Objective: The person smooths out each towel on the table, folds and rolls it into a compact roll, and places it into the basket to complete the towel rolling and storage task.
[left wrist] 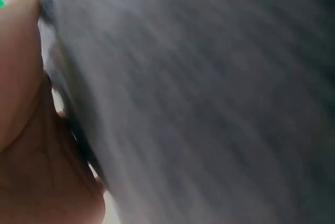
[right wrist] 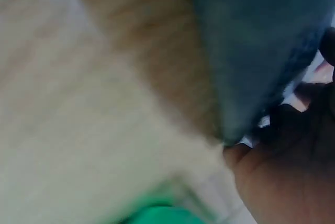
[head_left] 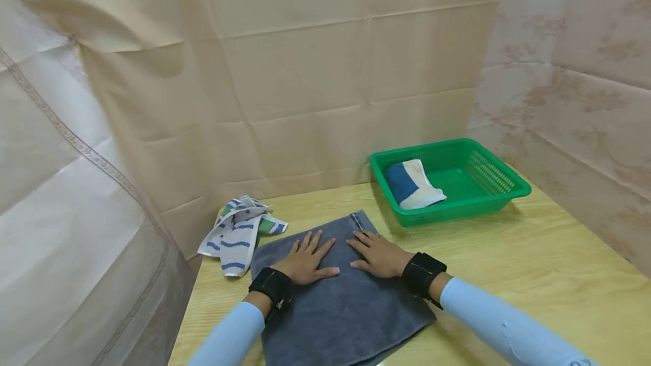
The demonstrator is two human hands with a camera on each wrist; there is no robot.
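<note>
A dark grey towel [head_left: 351, 315], folded over in layers, lies on the wooden table in the head view. My left hand [head_left: 305, 261] rests on its upper left part, palm down with the fingers spread. On the upper right part lies my right hand [head_left: 378, 254], also flat, its fingers pointing left. Neither hand grips anything. In the left wrist view the grey cloth [left wrist: 199, 98] fills most of the picture, blurred, beside the hand. The right wrist view shows a corner of the towel [right wrist: 256, 46] next to the hand [right wrist: 288, 171].
A crumpled white towel [head_left: 238, 242] with blue stripes and green patches lies left of the grey towel. At the back right stands a green plastic basket [head_left: 458, 208] holding a folded blue and white cloth [head_left: 414, 185]. Curtains hang behind and beside the wooden table [head_left: 534, 281].
</note>
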